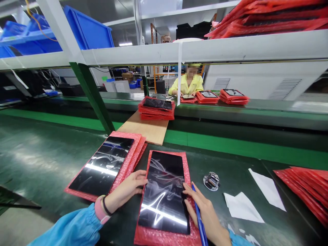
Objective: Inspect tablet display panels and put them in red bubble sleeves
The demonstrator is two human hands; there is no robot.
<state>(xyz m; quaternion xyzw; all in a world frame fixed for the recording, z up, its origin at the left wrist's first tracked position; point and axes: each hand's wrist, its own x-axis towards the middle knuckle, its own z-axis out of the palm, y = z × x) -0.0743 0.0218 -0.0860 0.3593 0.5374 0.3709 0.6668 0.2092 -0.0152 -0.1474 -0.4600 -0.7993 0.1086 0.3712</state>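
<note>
In front of me a black glossy screen panel lies on red bubble wrap, with a creased clear film across its face. My left hand has its fingers curled against the panel's left edge, gripping it there. A blue pen is tucked in my right hand, whose fingertips touch the panel's right edge. Just left of my left hand, a second screen panel rests on a stack of red bubble-wrap sheets.
A round metal-like object and white paper pieces lie right. Red bubble-wrap bags sit farther right. A wooden board bears a wrapped stack. A shelf beam crosses above; a person in yellow works opposite.
</note>
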